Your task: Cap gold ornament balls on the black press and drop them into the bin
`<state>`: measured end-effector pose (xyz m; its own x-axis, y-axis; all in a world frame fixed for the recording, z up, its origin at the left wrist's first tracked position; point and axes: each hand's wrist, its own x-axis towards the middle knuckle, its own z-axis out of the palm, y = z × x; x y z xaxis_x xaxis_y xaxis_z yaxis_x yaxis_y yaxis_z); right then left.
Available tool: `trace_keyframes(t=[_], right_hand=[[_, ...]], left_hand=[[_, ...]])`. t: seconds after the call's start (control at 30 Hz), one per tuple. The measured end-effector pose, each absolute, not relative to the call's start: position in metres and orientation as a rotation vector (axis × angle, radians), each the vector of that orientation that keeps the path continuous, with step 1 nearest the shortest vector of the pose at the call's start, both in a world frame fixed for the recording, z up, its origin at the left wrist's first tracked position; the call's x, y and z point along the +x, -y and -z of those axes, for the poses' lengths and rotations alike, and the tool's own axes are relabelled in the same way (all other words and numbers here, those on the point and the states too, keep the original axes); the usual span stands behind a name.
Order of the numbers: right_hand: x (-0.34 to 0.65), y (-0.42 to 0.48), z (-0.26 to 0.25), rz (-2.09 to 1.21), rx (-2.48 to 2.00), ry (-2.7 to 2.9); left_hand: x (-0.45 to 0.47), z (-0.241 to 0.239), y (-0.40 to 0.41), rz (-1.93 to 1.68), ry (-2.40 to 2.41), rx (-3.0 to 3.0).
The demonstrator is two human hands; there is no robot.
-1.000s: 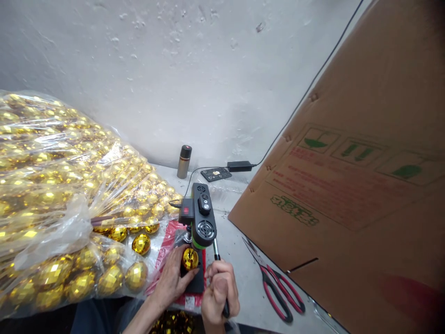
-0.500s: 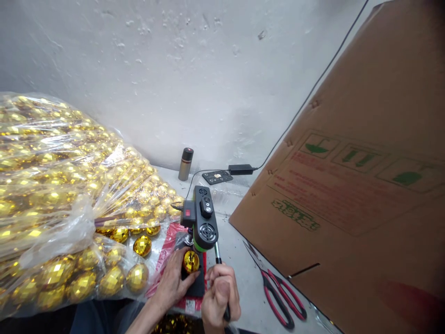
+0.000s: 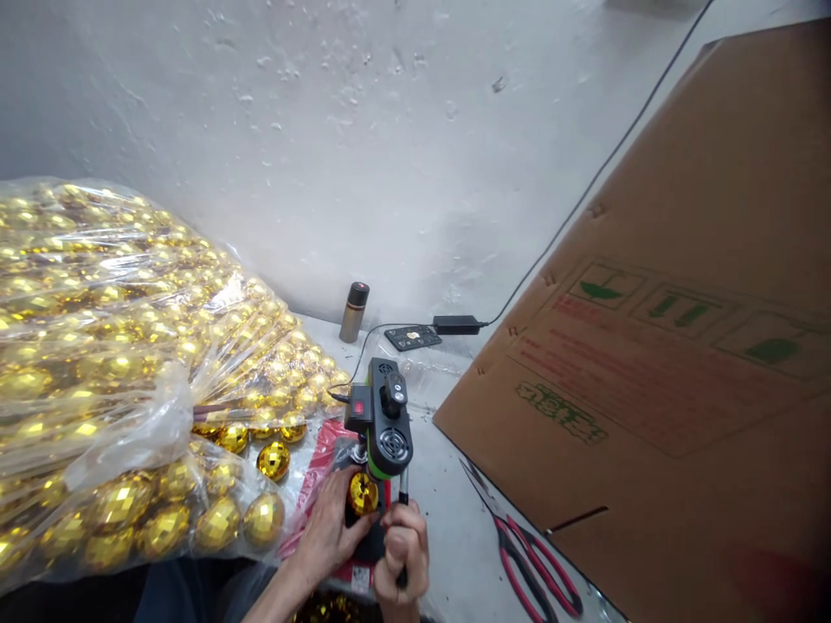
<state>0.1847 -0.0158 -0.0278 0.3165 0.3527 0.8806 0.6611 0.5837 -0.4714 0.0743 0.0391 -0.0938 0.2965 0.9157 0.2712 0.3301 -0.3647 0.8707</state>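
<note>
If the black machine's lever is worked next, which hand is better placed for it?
Probably the right hand: it is closed around the lever of the black machine. The left hand is occupied, its thumb and fingers around a gold ball.

The ball (image 3: 363, 495) is at the front of the machine (image 3: 394, 443). To its left lies the bag (image 3: 162, 415), to its right the box (image 3: 649, 346); between machine and box, the scissors (image 3: 508, 523) lie on the surface (image 3: 454, 554); behind the machine are the bottle (image 3: 354, 313) and the adapter (image 3: 456, 325)
</note>
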Motion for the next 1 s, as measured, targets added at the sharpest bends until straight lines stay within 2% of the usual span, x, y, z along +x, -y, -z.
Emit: trace_keyframes(t=[0.17,0.27,0.37,0.47,0.53,0.6,0.67,0.73,0.8,1.0], right_hand=[[0.189,0.025,-0.043,-0.036,-1.111,1.182],[0.187,0.023,-0.078,-0.064,-1.117,1.172],[0.185,0.022,-0.080,-0.043,-1.077,1.183],[0.185,0.022,-0.064,-0.023,-1.034,1.202],[0.185,0.024,-0.055,-0.016,-1.023,1.220],[0.186,0.025,-0.051,-0.010,-1.018,1.232],[0.186,0.025,-0.051,-0.004,-1.014,1.240],[0.187,0.024,-0.052,0.007,-1.008,1.242],[0.187,0.023,-0.053,0.015,-1.010,1.247],[0.185,0.022,-0.063,0.013,-0.996,1.252]], left_hand=[[0.070,0.098,-0.030,-1.052,-1.139,1.949],[0.056,0.110,-0.012,-1.106,-1.123,2.147],[0.032,0.108,-0.004,-1.157,-1.157,2.426],[0.005,0.077,-0.019,-1.116,-1.519,2.517],[-0.011,0.048,-0.039,-0.873,-1.870,2.423],[-0.022,0.023,-0.058,-0.461,-2.042,2.319],[-0.028,0.008,-0.073,-0.164,-1.977,2.227],[-0.029,0.001,-0.083,-0.074,-1.855,2.155],[-0.027,-0.001,-0.088,-0.166,-1.761,2.065],[-0.008,-0.007,-0.078,-0.799,-1.370,1.408]])
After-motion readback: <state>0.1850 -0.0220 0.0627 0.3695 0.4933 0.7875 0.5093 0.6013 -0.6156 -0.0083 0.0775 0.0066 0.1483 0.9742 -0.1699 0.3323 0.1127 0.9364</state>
